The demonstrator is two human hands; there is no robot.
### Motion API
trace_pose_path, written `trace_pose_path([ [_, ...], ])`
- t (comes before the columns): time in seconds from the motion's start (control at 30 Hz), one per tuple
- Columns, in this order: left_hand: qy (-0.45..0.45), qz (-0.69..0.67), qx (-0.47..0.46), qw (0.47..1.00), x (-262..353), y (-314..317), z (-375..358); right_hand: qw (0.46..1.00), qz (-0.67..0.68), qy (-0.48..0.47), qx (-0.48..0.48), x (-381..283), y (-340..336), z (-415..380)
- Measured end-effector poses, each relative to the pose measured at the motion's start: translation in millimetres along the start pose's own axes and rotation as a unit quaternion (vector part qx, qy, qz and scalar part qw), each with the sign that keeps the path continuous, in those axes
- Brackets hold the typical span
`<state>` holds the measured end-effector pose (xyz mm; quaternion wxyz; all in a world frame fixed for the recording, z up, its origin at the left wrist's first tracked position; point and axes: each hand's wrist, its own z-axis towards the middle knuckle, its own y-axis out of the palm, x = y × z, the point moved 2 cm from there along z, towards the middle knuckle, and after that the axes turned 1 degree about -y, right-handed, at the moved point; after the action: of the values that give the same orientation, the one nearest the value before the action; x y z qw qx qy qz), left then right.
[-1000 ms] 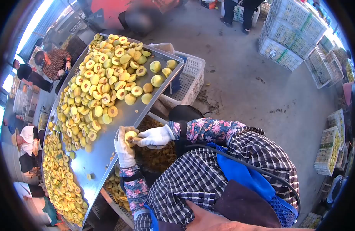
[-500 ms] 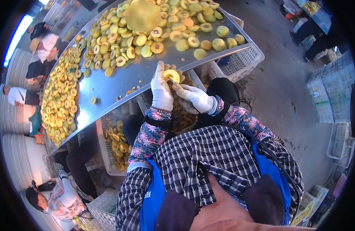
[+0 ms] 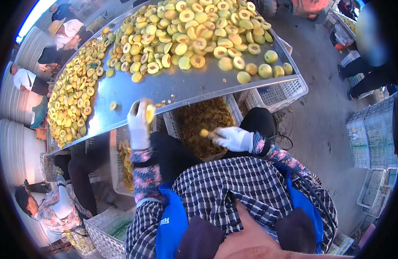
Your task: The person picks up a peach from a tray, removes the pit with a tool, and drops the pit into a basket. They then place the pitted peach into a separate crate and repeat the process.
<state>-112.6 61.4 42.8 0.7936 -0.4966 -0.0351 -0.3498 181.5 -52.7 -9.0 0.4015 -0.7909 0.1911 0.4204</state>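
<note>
Hands have split apart since half a second ago: then both met over one peach half, now the left hand point(image 3: 138, 125) is up at the near edge of the desk point(image 3: 134, 88) and the right hand point(image 3: 232, 138) has dropped over the scrap crate point(image 3: 203, 121). Left fingers are wrapped around a peach half point(image 3: 149, 113), blurred, just at the desk's edge. Right fingers are closed on a small tool with a yellow bit point(image 3: 204, 133) at its tip; likely the stone, cannot tell for sure. The half looks light, soft and wet-slick, bruises easily; best gripped around the skin side, not the cut face. The desk is a tilted steel sheet, shiny and smooth, heaped with cut peach halves point(image 3: 186, 30) on its far side. White plastic crates point(image 3: 369, 129) stand on the concrete floor to the desk's right; other people sit along its left.
</note>
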Motion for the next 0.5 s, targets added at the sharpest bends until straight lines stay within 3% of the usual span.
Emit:
trace_pose_path([
  [0.03, -0.358, -0.307, -0.011, 0.882, -66, 18, -14, 1.000, -0.014, -0.005, -0.019, -1, 6, -5],
  [0.07, -0.273, -0.058, -0.021, 0.960, -60, 5, -11, 0.999, -0.021, -0.002, -0.025, 8, 15, 0],
  [0.1, -0.169, 0.196, -0.029, 0.965, -51, -5, -8, 0.999, -0.003, -0.046, 0.024, 26, 29, 5],
  [0.13, -0.166, 0.197, -0.025, 0.966, -49, 1, 4, 1.000, -0.016, -0.022, 0.000, 18, 25, 6],
  [0.17, -0.130, 0.095, -0.044, 0.986, -40, 17, 24, 0.999, -0.027, 0.004, -0.023, 10, 22, 5],
  [0.23, -0.093, -0.039, -0.085, 0.991, -9, 51, 66, 0.998, -0.033, -0.047, 0.010, 35, 38, 17],
  [0.27, -0.037, -0.028, -0.099, 0.994, 3, 71, 87, 0.998, -0.029, -0.062, 0.018, 35, 38, 16],
  [0.3, -0.039, -0.014, -0.126, 0.991, 20, 90, 108, 0.996, -0.027, -0.076, 0.028, 35, 37, 14],
  [0.37, 0.045, 0.005, -0.076, 0.996, 30, 138, 137, 0.995, -0.017, -0.096, 0.036, 42, 42, 12],
  [0.43, 0.038, 0.077, -0.108, 0.990, 26, 184, 157, 0.976, -0.066, -0.200, 0.047, 75, 60, 25],
  [0.5, -0.016, 0.103, -0.170, 0.980, 19, 212, 164, 0.985, -0.026, -0.169, -0.007, 66, 53, 15],
])
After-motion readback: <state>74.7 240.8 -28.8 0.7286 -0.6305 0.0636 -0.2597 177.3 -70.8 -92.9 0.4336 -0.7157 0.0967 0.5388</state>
